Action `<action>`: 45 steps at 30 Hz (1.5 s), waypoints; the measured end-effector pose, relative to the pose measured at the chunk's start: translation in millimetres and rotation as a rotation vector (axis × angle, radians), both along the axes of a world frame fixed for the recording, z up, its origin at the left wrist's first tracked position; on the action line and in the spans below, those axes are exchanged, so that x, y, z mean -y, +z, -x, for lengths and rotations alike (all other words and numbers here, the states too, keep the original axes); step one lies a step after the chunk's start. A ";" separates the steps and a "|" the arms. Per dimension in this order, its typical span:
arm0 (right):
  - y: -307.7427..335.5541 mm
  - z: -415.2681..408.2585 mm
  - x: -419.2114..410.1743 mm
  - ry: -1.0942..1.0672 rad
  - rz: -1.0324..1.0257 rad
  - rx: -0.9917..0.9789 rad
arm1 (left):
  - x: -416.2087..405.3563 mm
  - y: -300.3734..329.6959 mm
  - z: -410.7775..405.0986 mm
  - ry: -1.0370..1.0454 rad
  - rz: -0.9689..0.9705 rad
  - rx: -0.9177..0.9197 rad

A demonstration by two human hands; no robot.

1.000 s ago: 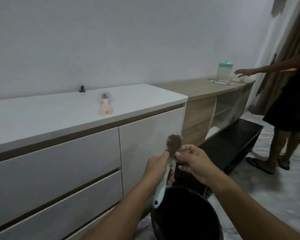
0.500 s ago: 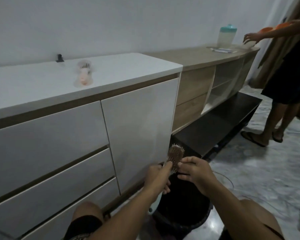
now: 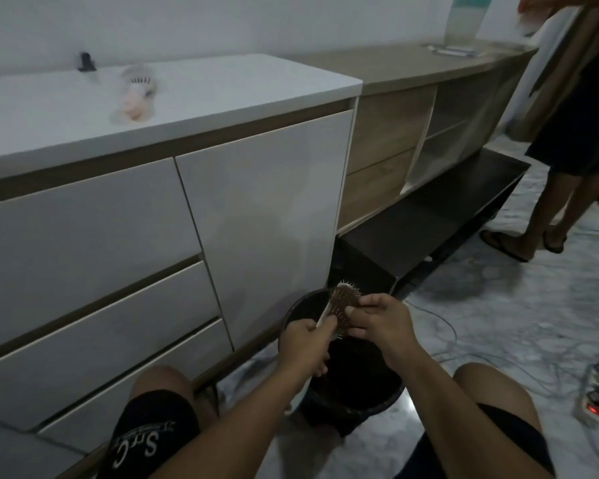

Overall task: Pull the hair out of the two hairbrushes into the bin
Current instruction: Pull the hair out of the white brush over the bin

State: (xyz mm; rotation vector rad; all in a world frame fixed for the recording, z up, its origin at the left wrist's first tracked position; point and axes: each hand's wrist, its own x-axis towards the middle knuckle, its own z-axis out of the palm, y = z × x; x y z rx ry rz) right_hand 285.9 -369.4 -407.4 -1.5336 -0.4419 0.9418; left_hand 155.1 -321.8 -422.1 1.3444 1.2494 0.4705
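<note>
A hairbrush (image 3: 343, 300) with a pale handle and brown hair matted in its bristles is held over a black bin (image 3: 357, 382) on the floor between my knees. My left hand (image 3: 305, 344) is shut on the brush's handle. My right hand (image 3: 377, 323) has its fingertips pinched on the hair on the bristle face. A second, pink hairbrush (image 3: 135, 95) lies blurred on the white cabinet top (image 3: 222, 91), far from both hands.
White drawers and a cabinet door (image 3: 263, 209) stand just behind the bin. A low black bench (image 3: 429, 216) lies to the right. Another person (image 3: 567, 133) stands at the far right. Cables and a power strip (image 3: 595, 402) lie on the marble floor.
The view has dropped as I crouched lower. Both hands carried the brush down over the bin. My right fingers stay on the bristles.
</note>
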 end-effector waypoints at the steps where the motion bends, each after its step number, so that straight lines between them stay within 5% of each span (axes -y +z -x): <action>1: -0.5 -1.7 1.2 -0.002 0.001 0.012 | 1.7 -1.8 -0.3 0.006 0.013 0.012; 10: -21.4 -8.9 5.4 0.031 0.176 0.493 | 9.3 -9.7 -0.4 -0.036 0.135 0.013; 18: -21.0 3.6 10.0 0.205 0.191 0.657 | 10.3 -15.6 -2.5 -0.046 0.134 0.072; 28: -26.3 -1.7 14.3 0.237 0.210 0.624 | 13.7 -24.8 -2.8 -0.139 0.052 0.032; 38: -19.7 -4.9 12.1 0.033 0.121 0.284 | 10.2 -21.9 -3.3 -0.037 0.181 0.125; 45: -20.4 -5.6 12.6 -0.107 0.083 0.324 | 10.5 -14.6 -6.3 0.047 0.345 0.232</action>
